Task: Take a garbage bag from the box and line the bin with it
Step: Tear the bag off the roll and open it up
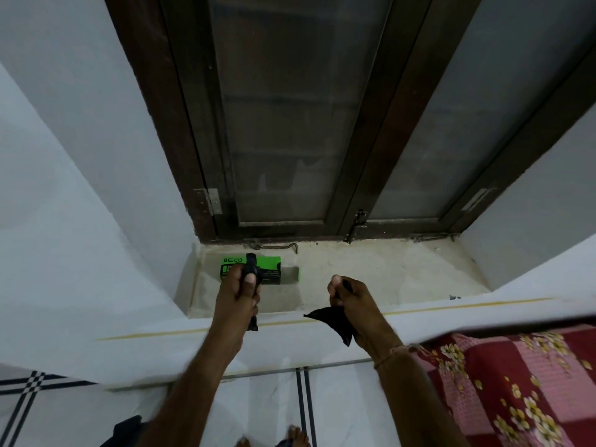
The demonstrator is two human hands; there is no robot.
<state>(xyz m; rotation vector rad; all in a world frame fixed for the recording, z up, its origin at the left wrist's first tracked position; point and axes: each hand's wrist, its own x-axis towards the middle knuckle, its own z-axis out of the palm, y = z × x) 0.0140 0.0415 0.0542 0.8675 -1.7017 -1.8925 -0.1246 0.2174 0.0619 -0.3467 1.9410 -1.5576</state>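
Note:
A green garbage bag box (pixel 270 264) lies on the window sill (pixel 371 269), its right end flap open. My left hand (pixel 238 291) is closed around a black roll of bags (pixel 251 269), held upright just in front of the box. To the right, my right hand (pixel 350 300) pinches a separate black garbage bag (pixel 332 321), still folded, which hangs below my fingers. The two hands are apart, with a gap between them. No bin is in view.
A dark wooden window frame (pixel 361 156) with frosted panes rises behind the sill. A metal latch hook (pixel 280 246) lies behind the box. A red floral bed cover (pixel 516 388) fills the lower right. White tiled floor (pixel 264 408) and my feet are below.

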